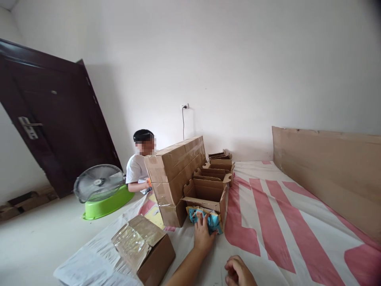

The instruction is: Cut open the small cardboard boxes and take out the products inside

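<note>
My left hand [203, 233] reaches forward with its fingers over a shiny blue and yellow packet [213, 221], gripping it from above. The packet rests on the sheet, right against the front of an open cardboard box [205, 191]; its contents are out of sight. Closer to me, at the bottom of the view, my right hand [240, 273] hovers over the sheet. Its fingers are curled in, and nothing shows in them.
Stacked cardboard boxes [175, 163] form a wall beside a row of open boxes [220, 165]. A taped box [149, 246] lies at front left. Behind the stack sits another person [137, 171]. A fan [99, 182] stands near a green basin [107, 204]. Cardboard [327, 171] stands at right.
</note>
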A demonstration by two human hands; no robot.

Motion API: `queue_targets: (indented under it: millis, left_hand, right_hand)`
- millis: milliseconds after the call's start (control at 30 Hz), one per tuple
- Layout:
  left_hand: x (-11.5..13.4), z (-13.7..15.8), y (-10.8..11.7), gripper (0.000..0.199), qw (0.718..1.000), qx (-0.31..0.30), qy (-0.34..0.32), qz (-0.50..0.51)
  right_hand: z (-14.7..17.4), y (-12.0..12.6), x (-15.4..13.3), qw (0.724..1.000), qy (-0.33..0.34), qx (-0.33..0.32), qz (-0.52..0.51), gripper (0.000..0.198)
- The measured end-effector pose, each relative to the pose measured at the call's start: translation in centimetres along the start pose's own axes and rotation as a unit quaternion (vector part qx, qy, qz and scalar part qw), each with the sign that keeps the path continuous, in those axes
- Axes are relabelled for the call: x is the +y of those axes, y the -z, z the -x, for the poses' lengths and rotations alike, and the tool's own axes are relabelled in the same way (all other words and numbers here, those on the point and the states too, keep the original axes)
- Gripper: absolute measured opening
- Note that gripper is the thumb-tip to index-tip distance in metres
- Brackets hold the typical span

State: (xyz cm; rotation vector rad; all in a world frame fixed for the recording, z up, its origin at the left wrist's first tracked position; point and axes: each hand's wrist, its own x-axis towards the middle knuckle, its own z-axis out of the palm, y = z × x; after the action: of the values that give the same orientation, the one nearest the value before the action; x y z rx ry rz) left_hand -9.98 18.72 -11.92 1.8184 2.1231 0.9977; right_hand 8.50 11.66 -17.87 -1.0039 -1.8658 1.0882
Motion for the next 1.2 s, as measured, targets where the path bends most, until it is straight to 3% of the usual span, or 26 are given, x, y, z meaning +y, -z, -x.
queue_targets:
  millis: [100,167,300,367,433,467,567,667,800,967,1200]
  left_hand:
    - [0.1,1.7,1.4,0.085,0.998,-0.041,-0.017,0.043]
    - [0.1,3.7,3.7,0.086,0.994,-0.072,-0.050,0.072]
    - [0.6,7.5,12.0,0.057,0.963,-0.105,-0.199,0.149]
    - [0.5,7.7,17.2,0.038,0.961,-0.031,-0.209,0.179]
    - [-0.9,6.5,22.0,0.030,0.958,0.138,-0.093,0.233]
    - [-2.3,5.6,24.0,0.033,0.951,0.190,-0.046,0.238]
    - [-8.1,3.6,28.0,0.035,0.928,0.270,0.072,0.245]
    - [-13.9,3.5,28.3,0.035,0.903,0.291,0.175,0.265]
    - [-18.2,5.1,24.8,0.035,0.879,0.248,0.256,0.318]
    - [-19.6,6.2,20.9,0.032,0.862,0.204,0.269,0.377]
    - [-19.5,8.1,19.4,0.040,0.863,0.175,0.201,0.430]
  right_hand:
    - [0.3,0.4,-0.7,1.000,0.004,0.007,0.010,0.020]
    - [0.4,0.5,-0.9,1.000,0.017,0.009,0.014,0.018]
    - [0.5,0.6,-0.7,0.999,0.030,0.000,0.033,0.015]
    - [0.6,0.7,-0.6,0.999,0.024,0.005,0.039,0.015]
    - [0.7,0.8,-0.6,0.999,0.020,0.015,0.037,0.016]
    - [0.8,0.9,-0.6,0.999,0.019,0.016,0.035,0.017]
    - [0.9,1.0,-0.8,0.999,0.019,0.006,0.037,0.020]
    - [1.0,1.2,-0.8,0.998,0.028,-0.003,0.049,0.021]
    - [1.1,1.2,-0.9,0.995,0.042,-0.006,0.095,0.024]
    - [0.4,0.7,-1.7,0.989,0.043,-0.019,0.137,0.031]
    - [-4.5,0.2,-2.7,0.990,0.060,0.012,0.131,0.036]
